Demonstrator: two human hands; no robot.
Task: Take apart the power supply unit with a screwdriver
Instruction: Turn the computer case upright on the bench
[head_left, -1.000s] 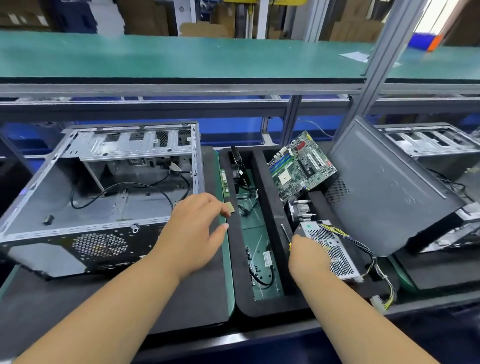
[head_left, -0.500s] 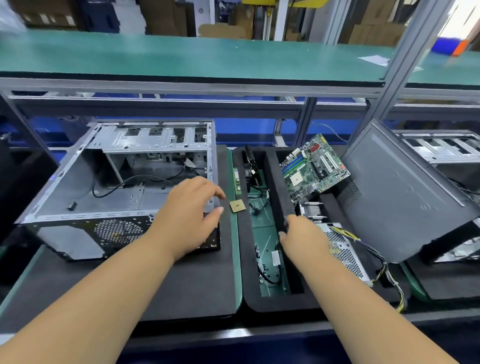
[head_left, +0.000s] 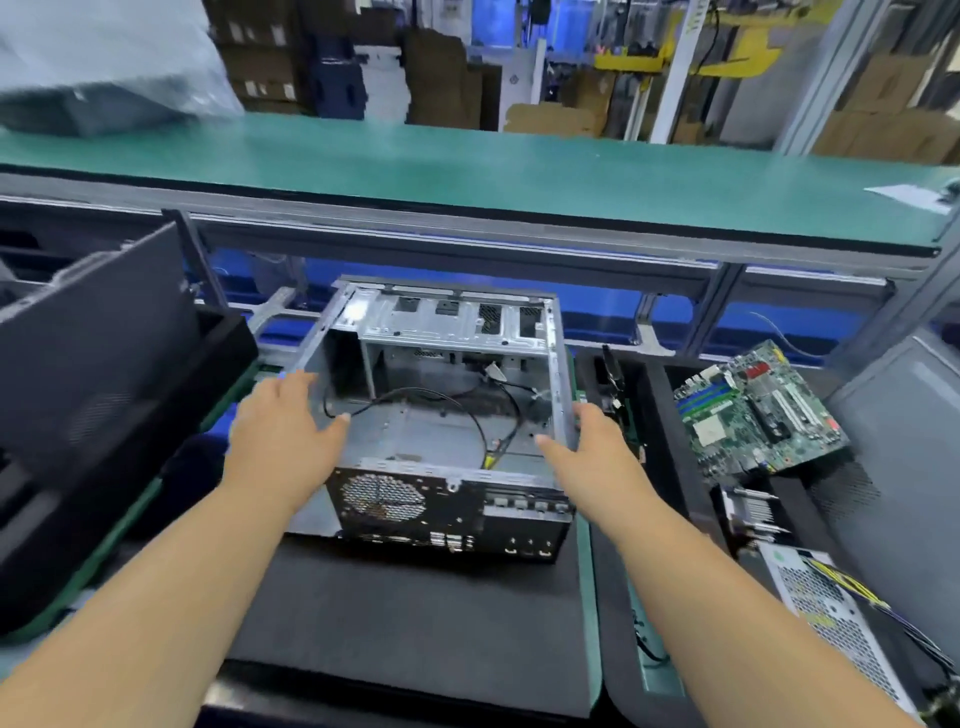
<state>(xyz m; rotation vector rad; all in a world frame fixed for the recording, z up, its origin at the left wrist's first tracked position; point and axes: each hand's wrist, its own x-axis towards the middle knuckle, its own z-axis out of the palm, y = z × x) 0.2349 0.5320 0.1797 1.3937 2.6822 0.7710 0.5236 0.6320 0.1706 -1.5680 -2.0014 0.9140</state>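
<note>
Silver case with black perforated back, green motherboard, teal shelf.

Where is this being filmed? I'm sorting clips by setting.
Most likely a computer disassembly line in a warehouse-like workshop: an opened grey metal computer case on a black foam mat, a loose green motherboard, and stacked brown cardboard boxes behind.

My left hand: forearm extended, fingers straight, spread. My right hand: forearm extended, fingers straight, thumb out.
</note>
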